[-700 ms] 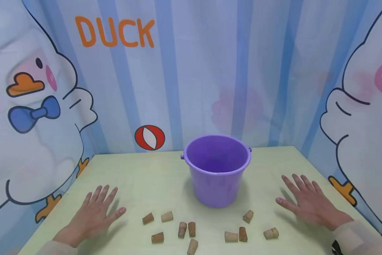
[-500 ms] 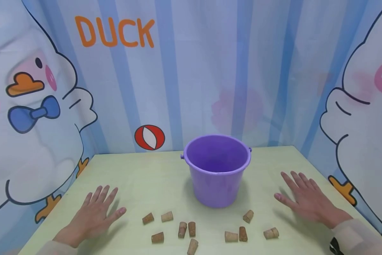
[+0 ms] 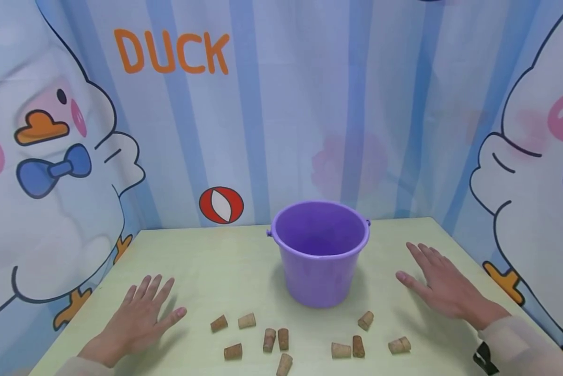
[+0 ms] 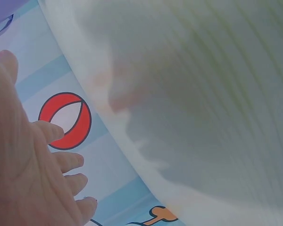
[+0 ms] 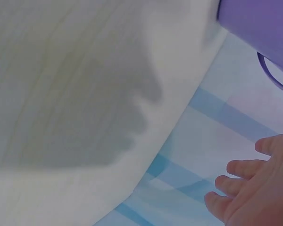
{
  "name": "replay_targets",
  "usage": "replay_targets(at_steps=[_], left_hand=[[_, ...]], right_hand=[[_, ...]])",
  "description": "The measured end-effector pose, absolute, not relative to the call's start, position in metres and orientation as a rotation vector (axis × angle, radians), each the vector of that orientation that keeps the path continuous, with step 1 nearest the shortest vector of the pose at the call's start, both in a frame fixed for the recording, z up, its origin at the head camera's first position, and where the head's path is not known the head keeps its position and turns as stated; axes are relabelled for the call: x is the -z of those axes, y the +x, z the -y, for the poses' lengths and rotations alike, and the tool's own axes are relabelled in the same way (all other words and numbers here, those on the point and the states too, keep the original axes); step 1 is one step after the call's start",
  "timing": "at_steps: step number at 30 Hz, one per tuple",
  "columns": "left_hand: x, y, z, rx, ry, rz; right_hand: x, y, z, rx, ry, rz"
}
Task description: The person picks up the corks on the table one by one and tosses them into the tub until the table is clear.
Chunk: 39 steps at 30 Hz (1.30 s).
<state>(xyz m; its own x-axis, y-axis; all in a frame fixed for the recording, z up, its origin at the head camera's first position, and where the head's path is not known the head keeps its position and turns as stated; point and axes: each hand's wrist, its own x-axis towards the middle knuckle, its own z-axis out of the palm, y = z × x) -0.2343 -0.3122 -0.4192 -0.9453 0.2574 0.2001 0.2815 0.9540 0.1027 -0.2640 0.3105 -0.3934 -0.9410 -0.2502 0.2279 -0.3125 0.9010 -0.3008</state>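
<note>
A purple bucket stands upright towards the back of the table, its inside visible through the wide top. Several corks lie scattered in front of it, among them a pale cork beside a darker cork. My left hand is held over the table at the left, palm down, fingers spread and holding nothing. On the right, my right hand hovers with straight fingers, between the bucket and the table's right edge. A lone cork lies nearest to it. In the right wrist view the bucket's handle shows.
The pale yellow-green table bears everything. A blue striped curtain with printed ducks closes in the back and both sides. The red and white ball is a print on the curtain. Hand shadows fall on the tabletop.
My right hand has risen and moved slightly left towards the bucket. The left hand has kept its place, and the corks and bucket lie as before. The head view has tipped up slightly.
</note>
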Motion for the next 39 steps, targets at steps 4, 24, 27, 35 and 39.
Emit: replay_targets(at_steps=[4,24,27,35,39], left_hand=[[0.42,-0.234,0.313,0.196,-0.401,2.922],[0.418,-0.235,0.309,0.186,-0.383,2.948],[0.418,-0.235,0.309,0.185,-0.385,2.946],[0.418,-0.234,0.309,0.171,-0.388,2.94],[0.419,-0.233,0.309,0.175,-0.391,2.937]], right_hand=[[0.387,-0.265,-0.305,-0.528,0.413,2.88],[0.347,-0.275,-0.267,-0.888,0.413,2.792],[0.343,-0.276,-0.264,-0.92,0.418,2.778],[0.336,-0.281,-0.252,-0.979,0.433,2.767],[0.334,-0.284,-0.248,-1.011,0.441,2.765]])
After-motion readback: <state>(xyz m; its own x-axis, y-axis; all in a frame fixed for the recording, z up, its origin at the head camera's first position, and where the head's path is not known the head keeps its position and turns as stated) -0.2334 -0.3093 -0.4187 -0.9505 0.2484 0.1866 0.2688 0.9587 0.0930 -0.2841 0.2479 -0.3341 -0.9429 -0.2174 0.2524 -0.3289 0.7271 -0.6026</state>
